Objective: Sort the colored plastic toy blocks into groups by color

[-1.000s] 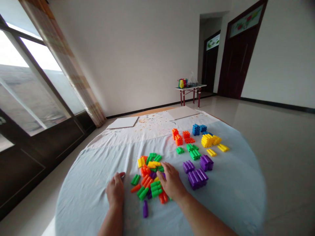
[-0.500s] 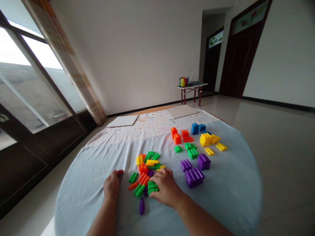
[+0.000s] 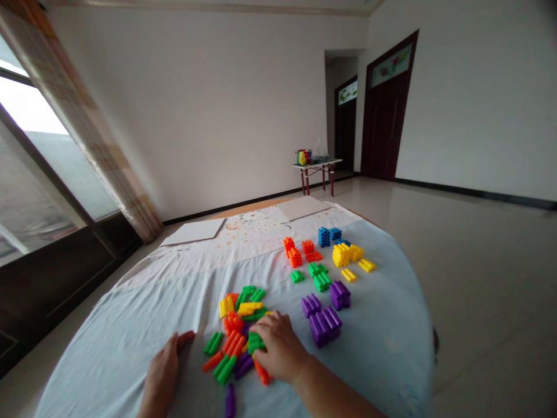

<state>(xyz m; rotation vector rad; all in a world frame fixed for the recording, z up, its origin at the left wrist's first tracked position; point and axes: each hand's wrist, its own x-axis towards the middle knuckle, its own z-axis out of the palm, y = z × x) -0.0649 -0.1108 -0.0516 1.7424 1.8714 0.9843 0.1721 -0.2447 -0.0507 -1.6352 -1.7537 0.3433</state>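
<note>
right hand (image 3: 278,348) is down on the near side of a loose heap of plastic peg blocks (image 3: 237,337), fingers curled over a couple of green blocks (image 3: 256,343), can't tell if it's gripping them or just resting there. left hand (image 3: 165,371) lies flat and open on the cloth, fingers spread, just left of the heap and not touching any block. heap is mixed colours with pieces overlapping, an orange block (image 3: 262,371) poking out under the right hand and a purple block (image 3: 230,400) lying slightly apart at the bottom of view. work in hand looks to be at this mixed heap, since further up the colours sit in separate groups: orange group (image 3: 293,255), blue group (image 3: 324,237), yellow group (image 3: 343,254), green group (image 3: 319,277), purple group (image 3: 324,325). any pick here calls for freeing one piece from the overlap without shoving the rest. everything sits on a round table (image 3: 383,360) with a pale blue cloth, two white boards (image 3: 194,231) at its far edge, and a small far table (image 3: 316,164) stands by the wall.
</note>
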